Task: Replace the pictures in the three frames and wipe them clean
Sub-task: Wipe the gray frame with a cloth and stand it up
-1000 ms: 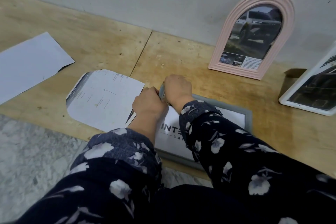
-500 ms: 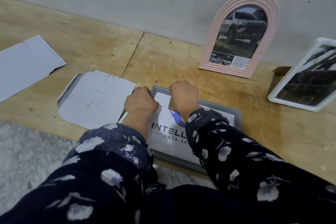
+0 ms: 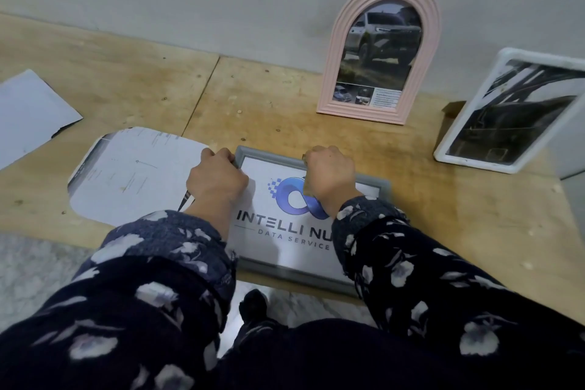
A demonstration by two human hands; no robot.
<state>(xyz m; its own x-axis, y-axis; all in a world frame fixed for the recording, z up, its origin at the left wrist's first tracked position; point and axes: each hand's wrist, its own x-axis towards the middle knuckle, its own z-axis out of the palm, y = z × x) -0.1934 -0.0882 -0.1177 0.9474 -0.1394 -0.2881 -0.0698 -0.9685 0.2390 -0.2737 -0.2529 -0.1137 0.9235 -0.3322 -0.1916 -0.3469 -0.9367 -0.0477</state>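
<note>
A grey frame [image 3: 373, 183] lies flat on the wooden table [image 3: 443, 231], near its front edge. It holds a white picture [image 3: 285, 233] with a blue logo and dark lettering. My left hand [image 3: 217, 177] grips the frame's far left corner, fingers curled over it. My right hand [image 3: 330, 174] grips the far edge near the middle; a small tan bit shows under its fingers, and I cannot tell what it is. A pink arched frame [image 3: 334, 73] with a car picture leans on the wall. A white frame [image 3: 474, 163] leans at the right.
A loose sheet cut to an arch shape [image 3: 133, 174] lies face down just left of the grey frame. Another white sheet [image 3: 28, 114] lies at the far left. A cardboard piece [image 3: 449, 114] sits behind the white frame. My shoe [image 3: 253, 304] stands on the marble floor below.
My hands, close together at the grey frame's far left corner, have spread apart along its far edge. More of the logo picture now shows.
</note>
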